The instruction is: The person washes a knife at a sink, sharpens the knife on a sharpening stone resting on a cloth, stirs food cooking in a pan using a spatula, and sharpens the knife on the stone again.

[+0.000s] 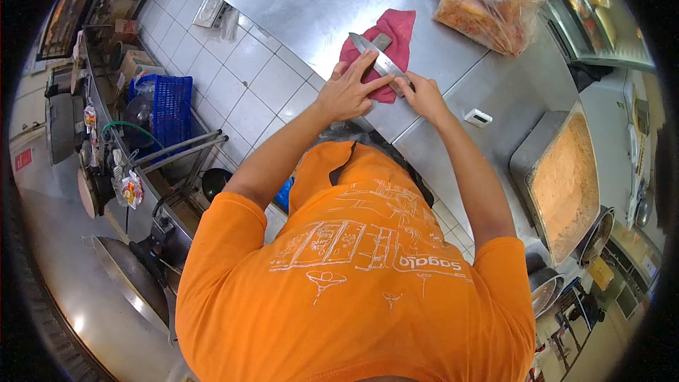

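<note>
A knife [385, 65] lies across a grey sharpening stone [382, 42], which rests on a folded red cloth [402, 25] on the steel table. Its handle is in my right hand [423, 96], fingers closed round it. My left hand [346, 95] has its fingers stretched out and apart, with the fingertips laid on the blade. The blade points up and to the left, away from my right hand. Part of the stone is hidden under the blade.
On the steel table [297, 0] sit a plastic bag of orange-coloured food [488, 0] and a small white device [478, 118]. A deep metal tray of orange-brown powder [566, 184] stands at right. A blue crate [170, 110] and a wok [131, 279] are at left.
</note>
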`<state>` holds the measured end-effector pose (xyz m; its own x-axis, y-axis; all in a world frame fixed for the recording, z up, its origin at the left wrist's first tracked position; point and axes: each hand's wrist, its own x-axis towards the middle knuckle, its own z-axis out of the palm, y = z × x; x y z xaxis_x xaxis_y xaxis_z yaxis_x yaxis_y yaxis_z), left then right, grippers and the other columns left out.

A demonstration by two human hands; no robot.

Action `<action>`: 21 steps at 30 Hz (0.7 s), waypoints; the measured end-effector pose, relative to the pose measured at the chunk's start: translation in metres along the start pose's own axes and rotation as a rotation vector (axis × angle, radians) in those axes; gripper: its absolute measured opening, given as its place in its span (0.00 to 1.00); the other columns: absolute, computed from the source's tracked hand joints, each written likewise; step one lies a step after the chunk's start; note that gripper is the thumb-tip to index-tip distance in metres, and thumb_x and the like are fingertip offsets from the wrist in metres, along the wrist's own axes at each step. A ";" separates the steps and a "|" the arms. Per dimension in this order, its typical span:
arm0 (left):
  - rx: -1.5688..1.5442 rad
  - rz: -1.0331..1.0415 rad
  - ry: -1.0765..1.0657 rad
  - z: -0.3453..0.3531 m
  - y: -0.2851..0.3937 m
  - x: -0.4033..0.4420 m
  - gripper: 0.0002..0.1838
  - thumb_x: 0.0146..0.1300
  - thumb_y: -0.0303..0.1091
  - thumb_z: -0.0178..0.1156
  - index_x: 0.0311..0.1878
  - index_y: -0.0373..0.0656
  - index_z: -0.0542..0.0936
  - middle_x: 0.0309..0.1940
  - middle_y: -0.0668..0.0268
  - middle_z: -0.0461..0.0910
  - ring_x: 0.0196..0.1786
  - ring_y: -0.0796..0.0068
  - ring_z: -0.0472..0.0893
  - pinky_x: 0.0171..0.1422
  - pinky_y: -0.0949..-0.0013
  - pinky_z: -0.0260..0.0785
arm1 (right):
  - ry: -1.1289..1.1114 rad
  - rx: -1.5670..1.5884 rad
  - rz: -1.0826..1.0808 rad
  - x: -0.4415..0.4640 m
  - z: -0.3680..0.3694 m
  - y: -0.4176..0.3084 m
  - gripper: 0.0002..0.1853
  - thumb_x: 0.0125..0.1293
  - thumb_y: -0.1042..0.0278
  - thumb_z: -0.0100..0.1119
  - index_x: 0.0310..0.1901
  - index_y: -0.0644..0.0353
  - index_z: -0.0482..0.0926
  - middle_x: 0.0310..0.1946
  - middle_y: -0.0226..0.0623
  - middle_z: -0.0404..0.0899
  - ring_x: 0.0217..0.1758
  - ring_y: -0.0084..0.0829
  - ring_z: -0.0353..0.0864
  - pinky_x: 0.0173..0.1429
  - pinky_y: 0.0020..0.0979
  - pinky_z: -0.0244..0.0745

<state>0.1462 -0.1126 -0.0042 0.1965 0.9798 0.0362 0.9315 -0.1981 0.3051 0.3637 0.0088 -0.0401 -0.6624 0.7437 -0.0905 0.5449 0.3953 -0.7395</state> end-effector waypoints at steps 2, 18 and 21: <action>-0.096 0.016 0.016 0.005 0.011 0.004 0.43 0.56 0.40 0.60 0.80 0.72 0.69 0.87 0.54 0.50 0.89 0.61 0.52 0.75 0.40 0.54 | -0.032 -0.031 0.024 -0.008 -0.012 0.007 0.20 0.78 0.49 0.60 0.44 0.63 0.83 0.35 0.60 0.84 0.42 0.63 0.85 0.44 0.53 0.77; 0.065 0.093 0.153 -0.039 -0.005 0.052 0.40 0.56 0.40 0.64 0.75 0.77 0.73 0.84 0.58 0.58 0.87 0.65 0.57 0.69 0.42 0.62 | 0.080 0.086 0.009 0.025 -0.051 -0.024 0.17 0.78 0.52 0.60 0.48 0.61 0.84 0.35 0.52 0.86 0.38 0.53 0.88 0.42 0.43 0.79; 0.226 -0.005 0.012 -0.051 -0.067 0.023 0.43 0.55 0.39 0.59 0.78 0.81 0.69 0.87 0.64 0.50 0.88 0.70 0.53 0.77 0.35 0.56 | 0.081 0.088 -0.053 0.073 0.016 -0.032 0.19 0.77 0.50 0.60 0.48 0.60 0.84 0.38 0.55 0.86 0.44 0.60 0.87 0.45 0.50 0.80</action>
<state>0.0723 -0.0752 0.0248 0.1894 0.9808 0.0473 0.9776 -0.1928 0.0841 0.2901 0.0421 -0.0338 -0.6435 0.7655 0.0012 0.4611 0.3889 -0.7976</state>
